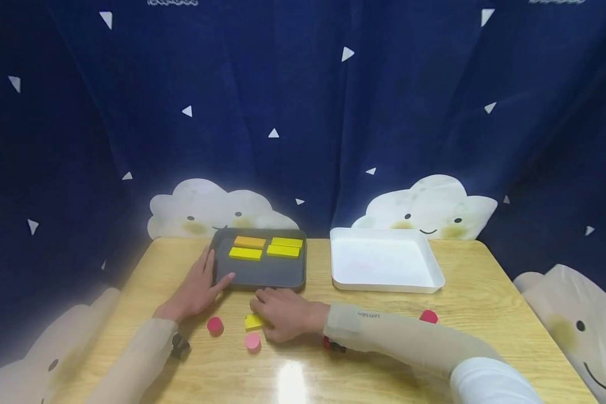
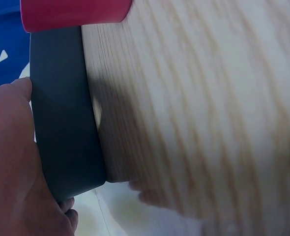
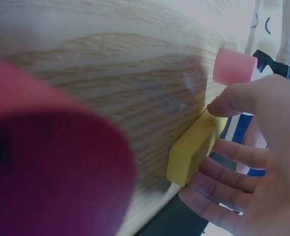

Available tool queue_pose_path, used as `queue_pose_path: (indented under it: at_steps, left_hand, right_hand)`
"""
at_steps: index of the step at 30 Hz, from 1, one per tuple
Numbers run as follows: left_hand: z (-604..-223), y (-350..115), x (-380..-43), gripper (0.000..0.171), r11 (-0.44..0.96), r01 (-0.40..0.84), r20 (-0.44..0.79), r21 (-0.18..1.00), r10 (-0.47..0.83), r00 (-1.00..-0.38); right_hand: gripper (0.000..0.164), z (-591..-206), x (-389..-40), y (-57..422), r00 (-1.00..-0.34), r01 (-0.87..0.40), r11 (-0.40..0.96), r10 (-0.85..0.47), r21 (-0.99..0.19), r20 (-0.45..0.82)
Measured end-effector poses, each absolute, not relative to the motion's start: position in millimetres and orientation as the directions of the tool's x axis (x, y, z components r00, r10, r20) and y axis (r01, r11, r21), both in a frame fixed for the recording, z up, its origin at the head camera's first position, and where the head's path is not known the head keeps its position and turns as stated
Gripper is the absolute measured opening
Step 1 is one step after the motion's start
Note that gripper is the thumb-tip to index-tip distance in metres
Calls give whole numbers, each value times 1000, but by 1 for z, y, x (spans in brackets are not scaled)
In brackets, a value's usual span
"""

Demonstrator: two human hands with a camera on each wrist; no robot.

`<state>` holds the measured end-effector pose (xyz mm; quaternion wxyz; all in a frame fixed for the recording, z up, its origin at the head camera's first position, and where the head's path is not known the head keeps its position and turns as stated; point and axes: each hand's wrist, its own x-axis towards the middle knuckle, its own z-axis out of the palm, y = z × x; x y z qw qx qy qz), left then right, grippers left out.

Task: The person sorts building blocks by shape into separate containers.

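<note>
Against the left end of the dark tray [image 1: 262,276], we see the left hand [image 1: 194,286], its fingers laid along the side wall and its thumb across the near rim; it is relaxed rather than clenched, presumably to steady the tray. Just below that hand, a red cylinder [image 1: 215,326] stands on the table [image 1: 222,376]. Beyond the hands, inside the tray, we find an orange block [image 1: 249,242] and three yellow blocks [image 1: 283,251] lying flat, roughly aligned, perhaps so that they fit side by side. Between the hands, on the near side, stands a pink cylinder [image 1: 252,342]. Next to it, partly under the right hand [image 1: 285,314], a loose yellow block [image 1: 253,322] lies outside the tray. We judge that this hand pinches it, thumb on one side and fingers on the other, likely because opposite sides give the surest hold on a flat piece. Below the right wrist we glimpse a red piece [image 1: 326,342], mostly hidden. Beyond and right of that hand sits a white tray [image 1: 384,261], probably set there for easy reach. Farther right, behind the right sleeve [image 1: 409,339], another red cylinder [image 1: 428,316] partly shows.
</note>
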<state>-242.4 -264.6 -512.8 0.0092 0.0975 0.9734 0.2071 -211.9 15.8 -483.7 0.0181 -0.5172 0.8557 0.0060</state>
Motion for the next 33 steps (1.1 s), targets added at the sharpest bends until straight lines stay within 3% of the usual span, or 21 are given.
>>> queue_pose_path:
  at_steps: [33]
  left_hand:
    - [-510, -264, -242, 104, 888, 193, 29, 417, 199, -980]
  right_hand:
    - [34, -489, -203, 29, -450, -892, 449, -893, -43, -6]
